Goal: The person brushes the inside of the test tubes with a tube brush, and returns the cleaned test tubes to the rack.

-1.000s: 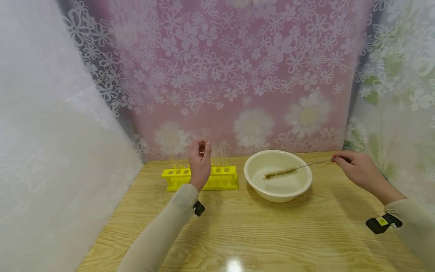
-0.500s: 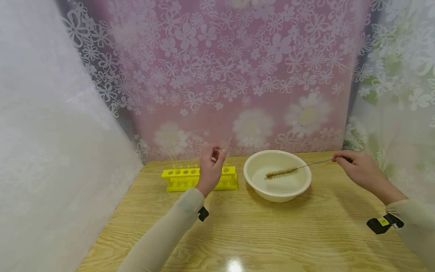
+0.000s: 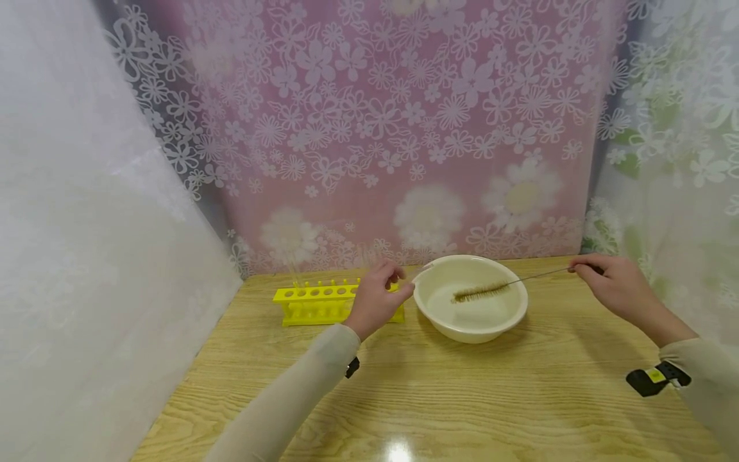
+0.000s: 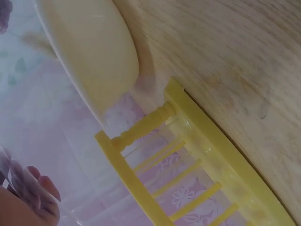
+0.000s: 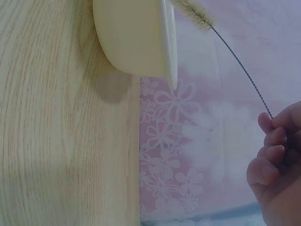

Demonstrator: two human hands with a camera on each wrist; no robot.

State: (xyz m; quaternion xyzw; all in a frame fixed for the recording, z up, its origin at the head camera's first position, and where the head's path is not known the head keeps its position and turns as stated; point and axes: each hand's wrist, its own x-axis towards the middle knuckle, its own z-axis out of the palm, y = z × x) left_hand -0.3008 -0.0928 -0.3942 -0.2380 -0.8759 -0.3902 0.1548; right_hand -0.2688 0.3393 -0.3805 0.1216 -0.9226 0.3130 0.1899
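Note:
My left hand (image 3: pixel 376 299) is between the yellow test tube rack (image 3: pixel 314 294) and the cream basin (image 3: pixel 470 330), pinching a clear glass test tube (image 3: pixel 424 269). The tube slants toward the basin's left rim and is faint against the background. In the left wrist view the curled fingers (image 4: pixel 49 188) show at the lower left. Out to the right, my right hand (image 3: pixel 614 290) grips the wire handle of a test tube brush (image 3: pixel 482 293). The bristles hang above the basin, and the right wrist view shows the twisted wire (image 5: pixel 242 67) entering the curled fingers.
Several clear tubes (image 3: pixel 293 269) stand in the rack, some partly behind the left hand. Wood-grain table (image 3: pixel 439 398) spreads in front of rack and basin. A pink flowered curtain (image 3: pixel 381 128) closes the back, and pale sheets (image 3: pixel 86 224) hang at the sides.
My left hand has moved right from over the rack toward the basin, and the test tube has tipped from upright to slanting right. The right hand and brush have barely moved.

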